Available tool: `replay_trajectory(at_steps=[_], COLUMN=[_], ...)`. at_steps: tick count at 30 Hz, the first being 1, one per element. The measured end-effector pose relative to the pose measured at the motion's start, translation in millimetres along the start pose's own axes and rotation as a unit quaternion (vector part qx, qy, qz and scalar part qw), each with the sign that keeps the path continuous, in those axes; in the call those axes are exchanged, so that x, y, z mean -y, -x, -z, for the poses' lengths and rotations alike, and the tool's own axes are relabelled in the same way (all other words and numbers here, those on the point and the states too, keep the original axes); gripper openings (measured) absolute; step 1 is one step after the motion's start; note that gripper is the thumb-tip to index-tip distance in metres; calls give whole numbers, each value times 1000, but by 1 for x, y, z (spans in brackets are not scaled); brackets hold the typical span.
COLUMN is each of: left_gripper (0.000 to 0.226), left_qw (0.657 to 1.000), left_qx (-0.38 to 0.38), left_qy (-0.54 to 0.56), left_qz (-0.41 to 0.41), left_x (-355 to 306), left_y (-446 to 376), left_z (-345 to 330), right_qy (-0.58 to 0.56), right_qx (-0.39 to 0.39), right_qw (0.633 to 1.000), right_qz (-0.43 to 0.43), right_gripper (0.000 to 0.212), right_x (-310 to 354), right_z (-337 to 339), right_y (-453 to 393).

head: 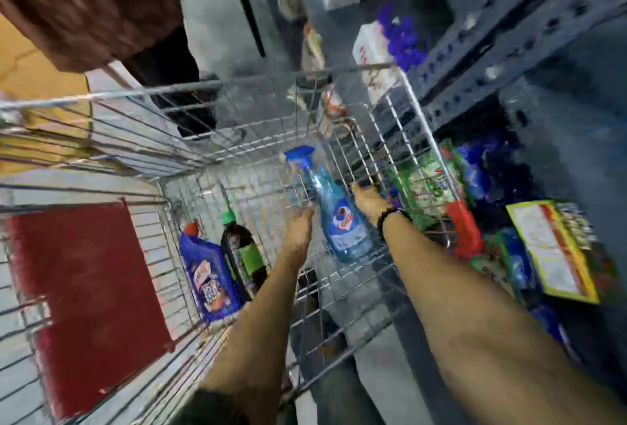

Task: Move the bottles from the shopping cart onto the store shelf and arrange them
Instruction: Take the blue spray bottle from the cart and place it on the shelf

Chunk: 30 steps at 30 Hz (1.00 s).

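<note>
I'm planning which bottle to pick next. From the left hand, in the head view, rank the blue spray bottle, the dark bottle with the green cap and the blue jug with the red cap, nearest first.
1. Blue spray bottle, just right of the left hand.
2. Dark bottle, to its left.
3. Blue jug, farther left, by the cart wall.

The wire shopping cart [349, 71] carries three bottles: a clear blue spray bottle [334, 210] leaning at its right side, and a dark bottle [242, 251] beside a blue jug [207, 275] at the left. Packets crowd the shelf [509, 51].
</note>
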State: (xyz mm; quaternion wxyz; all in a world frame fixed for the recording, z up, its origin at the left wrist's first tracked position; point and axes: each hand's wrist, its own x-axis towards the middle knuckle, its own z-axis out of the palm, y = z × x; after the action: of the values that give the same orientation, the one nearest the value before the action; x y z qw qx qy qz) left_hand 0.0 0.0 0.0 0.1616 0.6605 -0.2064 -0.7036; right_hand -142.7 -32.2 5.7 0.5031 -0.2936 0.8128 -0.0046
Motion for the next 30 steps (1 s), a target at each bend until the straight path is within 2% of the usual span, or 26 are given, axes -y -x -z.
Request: replay_trajectory(at_steps=[3, 5, 10, 13, 16, 20, 24, 27, 30], left_gripper=[45, 34, 35, 34, 37, 29, 36, 36, 26], left_qw=[999, 997, 999, 999, 1000, 998, 986, 969, 941], left_qx=[4, 17, -5, -26, -13, 61, 152, 213, 277], left_qy=[28, 72, 34, 37, 18, 16, -21, -65, -104], left_qz=[32, 28, -4, 7, 10, -9, -58, -105, -164], left_x=[3, 10, 19, 22, 15, -7, -46, -82, -123], left_y=[-15, -18, -26, -27, -18, 16, 74, 124, 179], left_z=[-11, -18, -31, -25, -9, 19, 44, 59, 63], right_qy=[-27, -34, -52, -49, -45, -104, -205, -259, -304], right_qx=[22, 17, 31, 57, 83, 123, 160, 148, 131], right_qw=[999, 999, 998, 997, 996, 986, 961, 942, 916], right_qz=[-30, -25, -12, -11, 3, 38, 95, 155, 225], right_gripper=[58, 54, 41, 40, 38, 27, 17, 15, 21], right_x=[-3, -10, -22, -29, -28, -10, 4, 7, 9], right_z=[-10, -15, -23, -26, -20, 3, 34, 59, 88], right_y=[-15, -22, -36, -30, -12, 38, 116, 177, 238])
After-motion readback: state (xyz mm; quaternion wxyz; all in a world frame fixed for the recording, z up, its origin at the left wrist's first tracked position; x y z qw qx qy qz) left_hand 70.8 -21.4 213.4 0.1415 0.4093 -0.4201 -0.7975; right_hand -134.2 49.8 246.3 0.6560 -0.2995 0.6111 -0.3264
